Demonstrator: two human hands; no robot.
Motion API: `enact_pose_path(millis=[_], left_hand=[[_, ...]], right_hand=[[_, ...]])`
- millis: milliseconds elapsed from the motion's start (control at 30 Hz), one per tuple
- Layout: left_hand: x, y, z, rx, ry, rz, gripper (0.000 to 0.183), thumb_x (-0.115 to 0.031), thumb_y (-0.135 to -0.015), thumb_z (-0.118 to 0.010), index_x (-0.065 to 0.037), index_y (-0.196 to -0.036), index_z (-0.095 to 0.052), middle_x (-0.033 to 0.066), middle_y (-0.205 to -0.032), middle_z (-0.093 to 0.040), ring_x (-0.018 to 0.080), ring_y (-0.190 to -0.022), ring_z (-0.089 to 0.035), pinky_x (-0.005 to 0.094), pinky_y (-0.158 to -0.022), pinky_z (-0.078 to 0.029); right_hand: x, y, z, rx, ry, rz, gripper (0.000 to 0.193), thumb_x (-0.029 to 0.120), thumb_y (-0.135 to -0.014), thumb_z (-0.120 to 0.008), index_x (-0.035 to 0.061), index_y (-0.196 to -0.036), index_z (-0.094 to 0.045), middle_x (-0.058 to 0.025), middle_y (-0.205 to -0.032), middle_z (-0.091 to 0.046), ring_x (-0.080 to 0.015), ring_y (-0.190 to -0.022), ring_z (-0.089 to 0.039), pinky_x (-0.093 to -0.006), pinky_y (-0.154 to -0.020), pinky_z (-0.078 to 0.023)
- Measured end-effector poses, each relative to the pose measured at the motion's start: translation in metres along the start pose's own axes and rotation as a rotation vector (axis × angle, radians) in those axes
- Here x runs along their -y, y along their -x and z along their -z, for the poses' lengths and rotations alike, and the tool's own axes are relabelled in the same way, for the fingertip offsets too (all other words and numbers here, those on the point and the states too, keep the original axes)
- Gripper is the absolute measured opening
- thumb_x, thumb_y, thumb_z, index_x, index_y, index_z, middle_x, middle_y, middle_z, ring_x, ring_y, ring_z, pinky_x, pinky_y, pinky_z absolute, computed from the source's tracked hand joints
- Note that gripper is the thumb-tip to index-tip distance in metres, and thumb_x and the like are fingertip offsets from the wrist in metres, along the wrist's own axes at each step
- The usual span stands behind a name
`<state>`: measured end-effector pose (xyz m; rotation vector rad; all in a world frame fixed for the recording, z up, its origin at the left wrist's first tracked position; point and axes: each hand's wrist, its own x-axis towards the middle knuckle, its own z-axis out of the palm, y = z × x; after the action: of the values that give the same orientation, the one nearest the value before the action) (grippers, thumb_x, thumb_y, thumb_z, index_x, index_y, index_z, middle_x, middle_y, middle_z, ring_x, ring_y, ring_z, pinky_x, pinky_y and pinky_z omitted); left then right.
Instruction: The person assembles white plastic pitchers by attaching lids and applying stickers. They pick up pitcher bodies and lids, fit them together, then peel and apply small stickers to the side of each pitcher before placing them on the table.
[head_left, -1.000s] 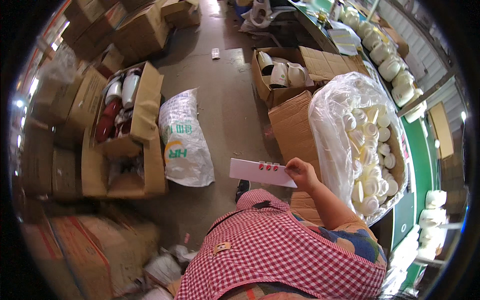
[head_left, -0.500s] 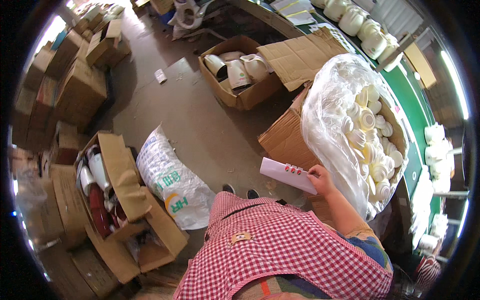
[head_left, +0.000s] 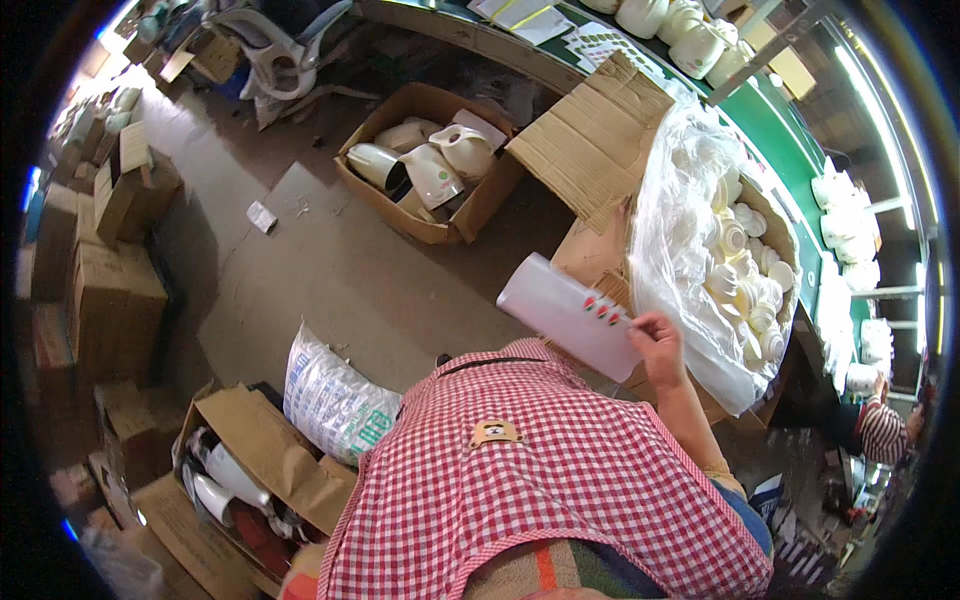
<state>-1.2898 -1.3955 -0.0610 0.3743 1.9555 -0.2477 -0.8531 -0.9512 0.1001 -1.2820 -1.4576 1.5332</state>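
Observation:
My right hand (head_left: 658, 345) pinches the edge of a pale sticker sheet (head_left: 565, 310) between thumb and fingers. Three small red and green stickers sit in a row on the sheet, close to my fingertips; the rest of it looks plain. The sheet is held out in front of my checked apron (head_left: 530, 450), slightly bowed. Just beyond that hand stands a large carton lined with a clear plastic bag (head_left: 675, 220), heaped with cream plastic lids (head_left: 735, 240). My left hand is out of view.
An open carton of kettle bodies (head_left: 430, 175) stands ahead on the floor. A white woven sack (head_left: 335, 395) and another open carton (head_left: 270, 450) lie at left, near stacked boxes (head_left: 115, 300). A green conveyor (head_left: 790, 150) carries cream housings; a person in a striped sleeve (head_left: 883, 432) is at right.
The view has turned right and my body has shifted. My right hand still holds the sheet, which is now tilted more and shows more of its face. The striped sleeve shows more fully.

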Motion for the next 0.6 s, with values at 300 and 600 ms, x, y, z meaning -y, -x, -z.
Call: enact_pose_path(millis=[300, 600], left_hand=[[-0.509, 0.117, 0.202, -0.673, -0.635, -1.423, 0.063, -0.035, -0.083, -0.057, -0.012, -0.137, -0.034, 0.0131, -0.146, -0.023, 0.0291, -0.137, -0.015, 0.0454, -0.111, -0.008], [-0.717, 0.054, 0.094, -0.177, -0.869, -1.124, 0.082, -0.048, -0.075, -0.062, -0.014, -0.14, -0.025, 0.0135, -0.144, -0.014, 0.0331, -0.131, -0.012, 0.0526, -0.103, -0.014]], right_hand=[[0.005, -0.055, 0.01, -0.484, -0.085, 0.247, 0.015, -0.006, -0.079, -0.061, 0.0062, -0.086, -0.056, 0.0024, -0.078, -0.057, -0.0037, -0.07, -0.051, -0.0186, -0.064, -0.043], [0.027, -0.095, -0.014, -0.779, 0.065, 0.215, 0.01, -0.001, -0.077, -0.065, 0.0028, -0.083, -0.058, -0.0033, -0.079, -0.058, -0.0103, -0.075, -0.054, -0.0243, -0.068, -0.046]])
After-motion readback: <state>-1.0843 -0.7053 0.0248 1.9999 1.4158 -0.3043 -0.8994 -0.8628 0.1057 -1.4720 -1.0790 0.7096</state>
